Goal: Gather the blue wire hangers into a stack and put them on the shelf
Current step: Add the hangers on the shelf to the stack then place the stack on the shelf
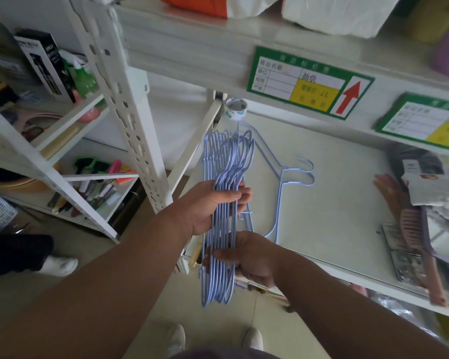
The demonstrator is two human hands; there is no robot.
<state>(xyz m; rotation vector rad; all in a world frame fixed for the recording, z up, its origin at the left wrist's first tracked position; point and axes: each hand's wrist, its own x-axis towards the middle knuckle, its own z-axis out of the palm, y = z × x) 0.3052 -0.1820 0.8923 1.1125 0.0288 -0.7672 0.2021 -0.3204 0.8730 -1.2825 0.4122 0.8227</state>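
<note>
Blue wire hangers, stack [222, 203]: gripped by your left hand [205, 206] and right hand [252, 257]; two hangers [283, 182] flat on shelf [335, 203].

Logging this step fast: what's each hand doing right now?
Left hand: closed around the hanger bundle, upper part.
Right hand: closed around the same bundle, lower down.

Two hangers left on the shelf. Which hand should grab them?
Right, probably. The right hand grips the bundle at its lower end and sits nearer the loose hangers on the shelf. The left hand wraps the bundle's middle and could likely hold it alone.
</note>
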